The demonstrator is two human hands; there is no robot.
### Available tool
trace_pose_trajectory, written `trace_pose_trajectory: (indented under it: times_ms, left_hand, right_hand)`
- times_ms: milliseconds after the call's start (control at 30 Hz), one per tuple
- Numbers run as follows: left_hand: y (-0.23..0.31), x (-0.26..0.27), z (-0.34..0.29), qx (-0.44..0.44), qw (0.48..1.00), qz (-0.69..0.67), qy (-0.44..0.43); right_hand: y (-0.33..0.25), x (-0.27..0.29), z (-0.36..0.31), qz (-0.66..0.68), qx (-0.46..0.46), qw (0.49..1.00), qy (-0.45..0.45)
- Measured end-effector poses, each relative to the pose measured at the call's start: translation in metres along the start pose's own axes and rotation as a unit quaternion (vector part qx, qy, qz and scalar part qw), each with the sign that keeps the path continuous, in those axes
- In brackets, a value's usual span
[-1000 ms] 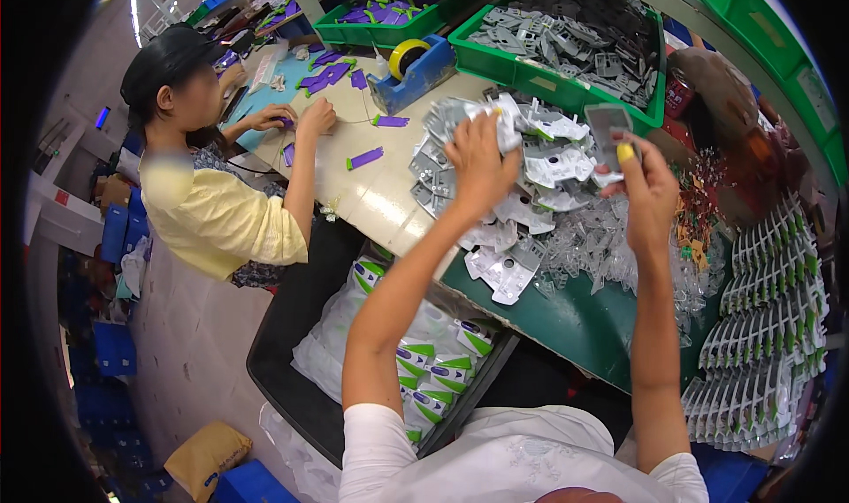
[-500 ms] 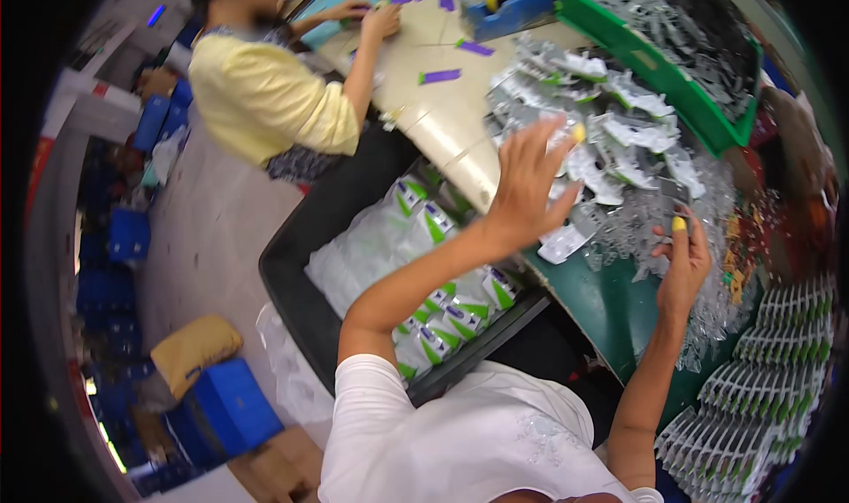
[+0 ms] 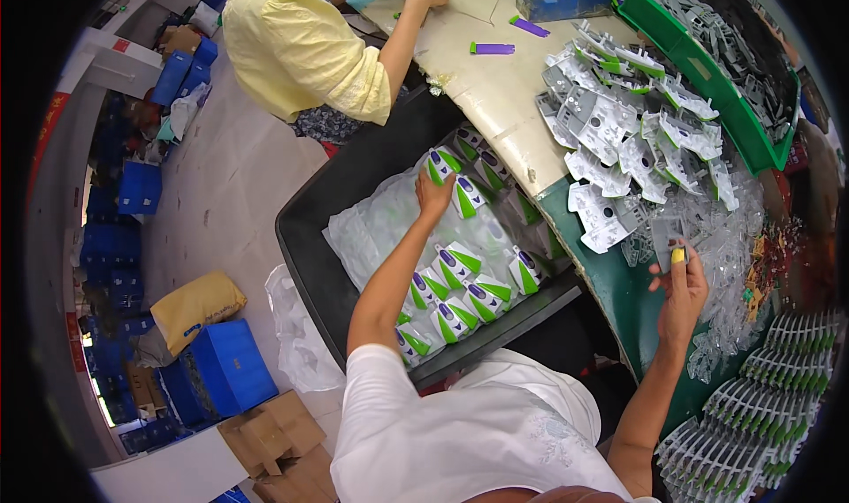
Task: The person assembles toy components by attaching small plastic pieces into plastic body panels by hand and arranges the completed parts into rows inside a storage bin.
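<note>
Left hand [image 3: 435,195] has moved from the parts pile [image 3: 601,125] into the black bin [image 3: 305,248]; a white-and-green case [image 3: 444,162] meets its fingers at one o'clock, long axis unclear, grip cannot be told. Right hand [image 3: 682,298], farther from it at four o'clock, pinches a clear plate [image 3: 667,238].

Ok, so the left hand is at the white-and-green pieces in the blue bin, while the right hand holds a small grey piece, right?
Not quite: the bin is black, as the head view shows. The left hand is at the white-and-green pieces in it, while the right hand holds a small grey piece.
</note>
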State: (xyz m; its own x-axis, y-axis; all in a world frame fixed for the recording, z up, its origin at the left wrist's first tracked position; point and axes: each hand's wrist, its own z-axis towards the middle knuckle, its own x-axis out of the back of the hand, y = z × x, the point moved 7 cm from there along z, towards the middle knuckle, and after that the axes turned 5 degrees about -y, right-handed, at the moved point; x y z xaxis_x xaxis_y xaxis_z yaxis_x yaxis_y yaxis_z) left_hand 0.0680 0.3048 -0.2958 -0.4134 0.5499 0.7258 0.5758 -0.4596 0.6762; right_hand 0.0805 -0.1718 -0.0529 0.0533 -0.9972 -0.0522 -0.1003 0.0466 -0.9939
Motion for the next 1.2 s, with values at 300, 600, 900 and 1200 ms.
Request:
trace_pose_trajectory:
  times_ms: [300,600,900,1200]
  left_hand:
    - [0.019,-0.023,0.044,0.301,0.949,0.082,0.041]
    - [0.072,-0.037,-0.054,0.128,0.985,0.111,0.022]
    - [0.072,-0.064,-0.037,0.086,0.933,0.339,0.084]
    - [0.067,-0.039,-0.051,0.265,0.933,0.243,-0.024]
  right_hand:
    - [0.008,0.04,-0.037,-0.084,-0.029,0.994,0.063]
    - [0.026,0.012,-0.035,-0.083,-0.047,0.995,0.015]
    - [0.021,0.015,-0.045,-0.042,-0.023,0.999,0.026]
    - [0.033,0.064,-0.089,-0.03,-0.03,0.994,0.096]
